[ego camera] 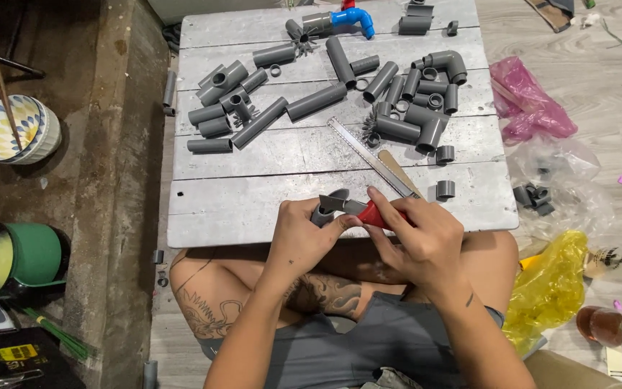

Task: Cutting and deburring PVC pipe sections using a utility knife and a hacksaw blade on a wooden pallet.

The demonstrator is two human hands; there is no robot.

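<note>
Gripping a short grey pipe piece (pixel 323 211), the left hand (pixel 302 238) is closed around it just above the near edge of the surface (pixel 253 202). The right hand (pixel 419 241) is closed on the red handle of a cutter (pixel 368 211), whose grey blade end meets the top of the pipe piece. Both hands sit over the middle of the near edge, above the person's crossed legs.

A metal ruler (pixel 368 155) lies diagonally right of centre, with a flat wooden stick (pixel 401 173) just beside it. One small grey ring (pixel 445 189) stands near the right edge, and another (pixel 445 153) behind it. Loose grey pipe lengths and elbow fittings (pixel 311 101) are spread across the far half of the surface. A blue tap (pixel 353 18) lies at the far edge.

Off the right edge, a pink bag (pixel 527 101) and a yellow bag (pixel 548 288) rest on the floor.
</note>
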